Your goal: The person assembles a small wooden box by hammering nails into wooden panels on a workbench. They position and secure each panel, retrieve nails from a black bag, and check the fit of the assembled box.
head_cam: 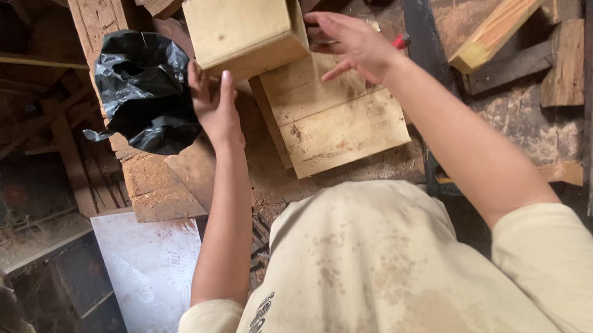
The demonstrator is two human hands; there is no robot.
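At a sawdust-strewn desk (356,175), the left hand (215,105) grips a wooden box (244,21) at its lower-left corner while the right hand (350,43), fingers spread and empty, hovers beside its right edge.

Wooden box (244,21) top cut off by upper edge, red-handled tool (401,41) behind right hand (353,43)

Wooden block (244,21): pale, matt, smooth; black bag (144,91), upper left: glossy crinkled plastic; boards (331,115): bare, dusty wood

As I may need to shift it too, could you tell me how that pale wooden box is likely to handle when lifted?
The wooden box looks rigid, with flat panels. It probably needs both hands: the left hand is at its lower edge. Its square sides suggest no rolling.
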